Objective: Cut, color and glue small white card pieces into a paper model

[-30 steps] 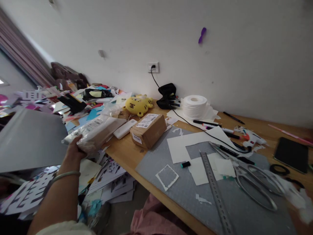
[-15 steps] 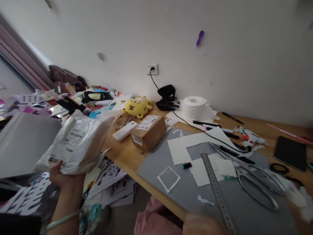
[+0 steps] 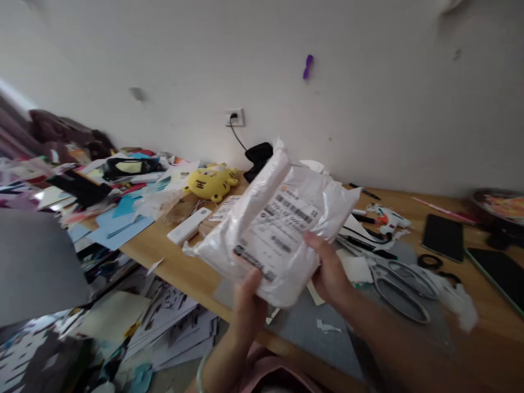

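Observation:
A white plastic mailer parcel (image 3: 282,226) with a printed shipping label is held up above the desk, tilted towards me. My left hand (image 3: 249,303) grips its lower edge, thumb on the label side. On its right side my right hand (image 3: 327,267) grips it too, with the thumb pressed over the front. Both hands' other fingers are mostly hidden behind the parcel. Behind it, a brown cardboard box (image 3: 224,210) is largely covered, and the grey cutting mat (image 3: 315,341) lies below.
Large scissors (image 3: 403,284), a glue gun (image 3: 391,218), black tape rings (image 3: 429,262) and a phone (image 3: 443,237) lie to the right. A yellow plush toy (image 3: 212,183) and a white stick-shaped device (image 3: 189,225) sit left of the parcel. Paper scraps (image 3: 176,327) pile up at lower left.
The parcel has come from the left to the middle, over the desk. My right hand has risen from the desk's front edge and now grips it too. The view has turned right.

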A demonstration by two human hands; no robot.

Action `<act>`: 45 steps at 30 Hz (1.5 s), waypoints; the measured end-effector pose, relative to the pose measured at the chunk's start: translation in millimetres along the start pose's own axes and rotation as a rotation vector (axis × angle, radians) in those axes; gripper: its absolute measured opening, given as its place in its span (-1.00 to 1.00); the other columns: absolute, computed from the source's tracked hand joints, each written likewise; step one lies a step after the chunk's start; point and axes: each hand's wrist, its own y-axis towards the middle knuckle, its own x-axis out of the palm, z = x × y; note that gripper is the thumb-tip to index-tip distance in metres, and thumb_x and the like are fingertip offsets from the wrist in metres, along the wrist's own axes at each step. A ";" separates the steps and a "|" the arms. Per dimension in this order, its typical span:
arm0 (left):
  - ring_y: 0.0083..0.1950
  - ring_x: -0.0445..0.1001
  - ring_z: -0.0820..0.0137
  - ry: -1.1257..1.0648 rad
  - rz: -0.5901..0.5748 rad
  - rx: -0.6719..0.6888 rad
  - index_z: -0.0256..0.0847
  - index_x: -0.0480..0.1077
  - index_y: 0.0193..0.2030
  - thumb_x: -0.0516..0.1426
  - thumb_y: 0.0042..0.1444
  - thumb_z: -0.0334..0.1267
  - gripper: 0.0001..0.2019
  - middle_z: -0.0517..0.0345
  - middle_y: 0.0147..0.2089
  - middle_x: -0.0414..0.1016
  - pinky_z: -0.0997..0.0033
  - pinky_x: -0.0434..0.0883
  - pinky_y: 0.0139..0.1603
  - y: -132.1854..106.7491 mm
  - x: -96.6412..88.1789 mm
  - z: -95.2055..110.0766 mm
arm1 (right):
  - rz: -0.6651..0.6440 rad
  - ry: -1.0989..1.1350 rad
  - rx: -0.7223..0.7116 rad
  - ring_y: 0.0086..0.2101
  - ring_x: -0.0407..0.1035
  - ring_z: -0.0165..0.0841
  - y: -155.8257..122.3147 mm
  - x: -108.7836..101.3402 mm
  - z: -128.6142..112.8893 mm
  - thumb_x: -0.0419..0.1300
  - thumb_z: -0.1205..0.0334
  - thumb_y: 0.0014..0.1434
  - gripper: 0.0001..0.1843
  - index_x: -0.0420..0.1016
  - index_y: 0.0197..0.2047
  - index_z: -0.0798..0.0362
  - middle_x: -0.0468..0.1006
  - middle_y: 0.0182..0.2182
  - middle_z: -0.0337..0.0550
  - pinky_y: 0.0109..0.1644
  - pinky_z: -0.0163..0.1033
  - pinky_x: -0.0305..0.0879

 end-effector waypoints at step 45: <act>-0.48 0.45 0.27 1.431 -0.808 0.273 -0.27 0.46 -0.27 -0.27 0.24 0.20 -0.34 0.00 -0.48 0.52 0.35 0.38 -0.41 -20.8 -11.2 -36.1 | 0.311 0.004 0.129 -0.28 0.53 -0.12 -52.9 -133.7 -31.3 0.28 0.11 -0.26 -0.67 0.56 -0.37 0.08 0.66 -0.36 -0.10 -0.30 -0.16 0.42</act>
